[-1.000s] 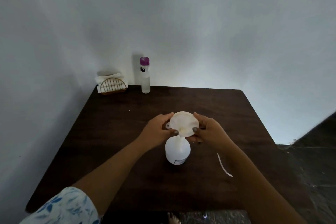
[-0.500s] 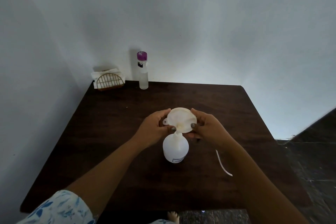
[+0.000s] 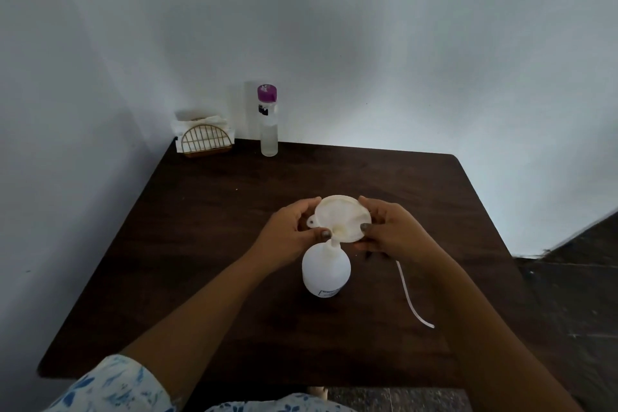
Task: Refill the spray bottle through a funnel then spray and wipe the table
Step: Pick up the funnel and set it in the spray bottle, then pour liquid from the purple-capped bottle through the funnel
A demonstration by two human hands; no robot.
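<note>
A white spray bottle (image 3: 326,273), without its spray head, stands upright in the middle of the dark wooden table (image 3: 207,244). A cream funnel (image 3: 341,216) sits with its spout in the bottle's neck. My left hand (image 3: 289,232) pinches the funnel's left rim and my right hand (image 3: 389,231) pinches its right rim. The spray head's white dip tube (image 3: 413,301) lies on the table to the right of the bottle; the head itself is hidden behind my right hand.
A clear bottle with a purple cap (image 3: 268,120), holding clear liquid, stands at the table's far left edge by the wall. Beside it is a gold wire napkin holder (image 3: 206,140) with white napkins. Walls close the back and left.
The view has shifted slightly. Both hands stay on the funnel's rim over the bottle, with the funnel tilting a little.
</note>
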